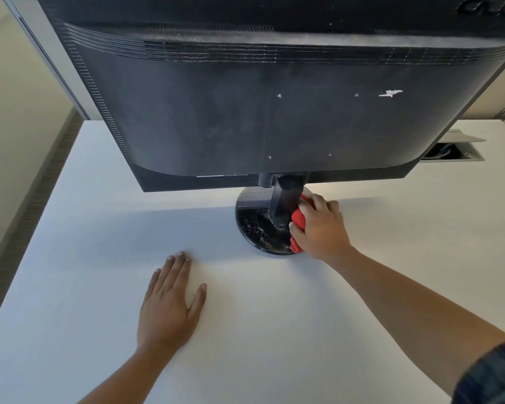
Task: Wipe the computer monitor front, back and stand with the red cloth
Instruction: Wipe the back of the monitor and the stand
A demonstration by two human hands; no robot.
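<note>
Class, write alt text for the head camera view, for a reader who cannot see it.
A right hand grips a bunched red cloth against the neck of the round, dust-speckled stand of a black monitor, whose dusty back faces the camera. The left hand rests flat on the white desk.

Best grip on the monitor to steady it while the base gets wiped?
On the monitor, probably the lower left corner, taken from the left by the free left hand: the ribbed rim overhangs the desk with open space below. The neck is crowded by the right hand and red cloth.
</note>
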